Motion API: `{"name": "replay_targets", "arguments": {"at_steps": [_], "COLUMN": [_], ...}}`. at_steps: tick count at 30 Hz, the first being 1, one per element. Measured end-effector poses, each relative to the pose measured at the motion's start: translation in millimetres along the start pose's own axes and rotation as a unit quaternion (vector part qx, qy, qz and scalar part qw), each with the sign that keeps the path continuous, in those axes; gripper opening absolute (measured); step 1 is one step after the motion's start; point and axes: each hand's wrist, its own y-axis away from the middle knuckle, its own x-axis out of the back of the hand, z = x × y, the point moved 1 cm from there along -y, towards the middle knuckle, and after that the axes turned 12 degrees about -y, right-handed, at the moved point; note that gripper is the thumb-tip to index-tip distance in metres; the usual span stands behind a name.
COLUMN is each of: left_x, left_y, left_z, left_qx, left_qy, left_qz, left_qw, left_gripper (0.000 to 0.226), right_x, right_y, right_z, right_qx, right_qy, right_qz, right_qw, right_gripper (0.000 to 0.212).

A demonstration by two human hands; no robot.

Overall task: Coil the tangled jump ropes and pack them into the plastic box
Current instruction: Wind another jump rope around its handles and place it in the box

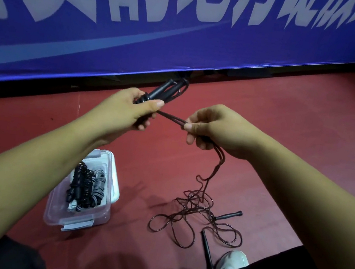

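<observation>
My left hand [127, 109] grips a pair of black jump-rope handles [167, 89] that point up and away. A thin dark cord [170, 117] runs from them to my right hand [209, 127], which pinches it between thumb and fingers. Below that hand the cord hangs down into a tangled heap [196, 219] on the red floor. Two more black handles [228, 215] [207, 250] lie beside the heap. The clear plastic box [79, 216] stands on the floor at the left, open, with black and grey coiled ropes [87, 187] inside.
A blue banner with white characters [164, 29] runs along the far side, its lower edge just above the floor. My white shoe [231, 261] rests by the nearer loose handle. Dark trousers fill the bottom edge.
</observation>
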Motion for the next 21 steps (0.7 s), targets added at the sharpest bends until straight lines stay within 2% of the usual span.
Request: {"name": "replay_targets", "arguments": {"at_steps": [2,5,7,8,10,12,15,18,21], "left_x": [2,3,2,1,-1,-2,-1,-1,3], "left_y": [-1,-1,-2,-3,-2,-3,-6,-10,-13], "left_z": [-2,-5,-8,-9,-11,-15,-17,-19,-24], "left_qx": [0.034,0.064,0.089,0.098,0.108,0.119,0.118,0.070,0.023], "left_qy": [0.031,0.049,0.070,0.072,0.062,0.036,-0.025,-0.116,-0.208], "left_qz": [-0.026,-0.037,-0.034,-0.036,-0.051,-0.060,-0.072,-0.061,-0.028], "left_qw": [0.999,0.996,0.993,0.992,0.991,0.990,0.990,0.989,0.977], "left_gripper": [0.018,0.023,0.020,0.018,0.016,0.017,0.013,0.019,0.034], "right_x": [-3,-7,-7,-6,-6,-11,-15,-15,-12], "right_y": [2,5,8,10,14,18,24,25,25], "right_z": [-3,-9,-16,-21,-30,-36,-43,-46,-47], "right_qx": [-0.026,-0.043,-0.030,-0.010,0.046,0.099,0.168,0.186,0.184], "right_qy": [-0.019,0.009,0.056,0.116,0.282,0.418,0.486,0.546,0.554], "right_qz": [-0.004,-0.015,-0.002,0.010,0.023,0.039,0.077,0.098,0.097], "right_qw": [0.999,0.999,0.998,0.993,0.958,0.902,0.854,0.811,0.806], "right_gripper": [0.008,0.010,0.010,0.011,0.021,0.029,0.022,0.024,0.031]}}
